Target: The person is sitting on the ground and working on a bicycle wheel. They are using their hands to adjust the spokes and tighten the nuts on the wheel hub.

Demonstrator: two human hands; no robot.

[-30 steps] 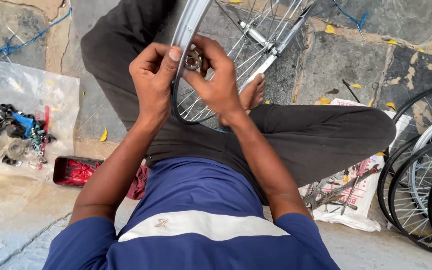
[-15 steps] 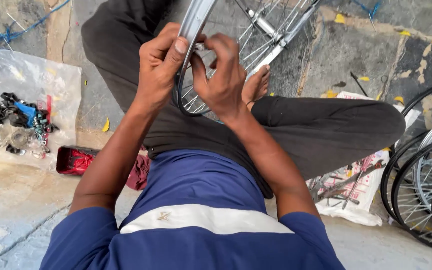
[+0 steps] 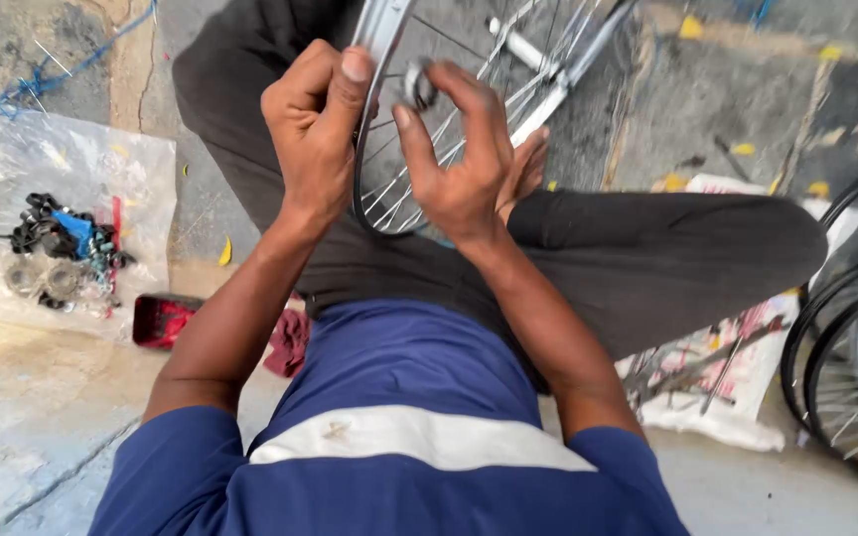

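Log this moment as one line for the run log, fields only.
left hand: grips wheel rim | right hand: fingertips pinch small metal part at rim | plastic sheet with parts: on ground, left

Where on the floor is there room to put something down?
Bare floor lies below the plastic sheet, left of the red box. The right side is crowded: wheels and paper with spokes.

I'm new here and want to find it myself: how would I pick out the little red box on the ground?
Start at the clear plastic sheet spread on the ground to the person's left, with its heap of black and blue small parts. Just past its near corner, beside the left forearm, lies the small red box. It is the only bright red, boxy thing there; the dark red cloth next to it is soft and crumpled.
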